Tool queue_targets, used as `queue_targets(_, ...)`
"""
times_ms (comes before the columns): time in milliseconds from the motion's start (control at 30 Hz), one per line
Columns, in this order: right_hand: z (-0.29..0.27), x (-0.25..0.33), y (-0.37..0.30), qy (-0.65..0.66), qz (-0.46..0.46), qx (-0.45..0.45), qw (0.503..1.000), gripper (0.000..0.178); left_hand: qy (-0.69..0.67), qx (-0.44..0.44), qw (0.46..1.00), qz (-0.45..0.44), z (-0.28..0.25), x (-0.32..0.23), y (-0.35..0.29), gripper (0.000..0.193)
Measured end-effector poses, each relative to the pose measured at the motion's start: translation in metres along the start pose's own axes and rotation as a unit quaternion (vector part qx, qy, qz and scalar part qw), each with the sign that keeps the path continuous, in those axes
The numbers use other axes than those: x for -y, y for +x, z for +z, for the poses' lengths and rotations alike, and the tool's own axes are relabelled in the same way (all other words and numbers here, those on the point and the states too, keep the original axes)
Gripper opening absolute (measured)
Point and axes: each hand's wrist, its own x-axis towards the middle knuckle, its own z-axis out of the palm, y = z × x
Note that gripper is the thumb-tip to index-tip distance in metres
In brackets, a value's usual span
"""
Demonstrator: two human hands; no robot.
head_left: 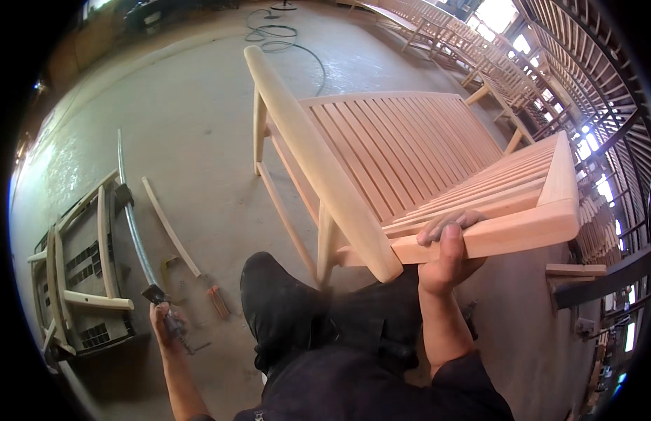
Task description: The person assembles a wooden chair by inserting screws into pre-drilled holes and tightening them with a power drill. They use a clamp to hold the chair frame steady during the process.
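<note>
- One slatted wooden chair [416, 130] stands toward two o'clock; the right hand [448, 256], curled around its near rail [511, 234], could tip it by pulling unevenly.
- Left hand [161, 324], toward eight o'clock, grips a long bar clamp [134, 229]; swinging that might knock nearby wooden frames [103, 238].

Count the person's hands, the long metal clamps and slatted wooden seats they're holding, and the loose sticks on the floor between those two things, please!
Hands: 2 (left hand, right hand)
Long metal clamp: 1
Slatted wooden seat: 1
Loose stick: 1
Total: 5
</note>
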Motion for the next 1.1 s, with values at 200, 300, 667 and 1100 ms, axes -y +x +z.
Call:
queue_targets(200,0.001,-0.010,-0.007,0.051,0.012,-0.005,0.999,0.022,0.182,-0.073,0.975,0.107,0.024,-0.083,-0.057,0.050)
queue_targets(300,-0.013,-0.012,-0.005,0.075,-0.024,0.026,0.997,0.025,0.208,-0.086,0.967,0.122,0.063,-0.096,-0.078,0.056)
queue_targets(667,-0.041,-0.030,-0.007,0.049,-0.050,0.130,0.989,0.041,0.138,0.117,0.964,0.198,0.169,-0.094,-0.083,0.102)
queue_targets(1100,-0.116,-0.090,-0.056,0.038,0.109,-0.169,0.979,0.039,0.216,0.245,0.929,0.172,0.233,-0.114,-0.080,0.118)
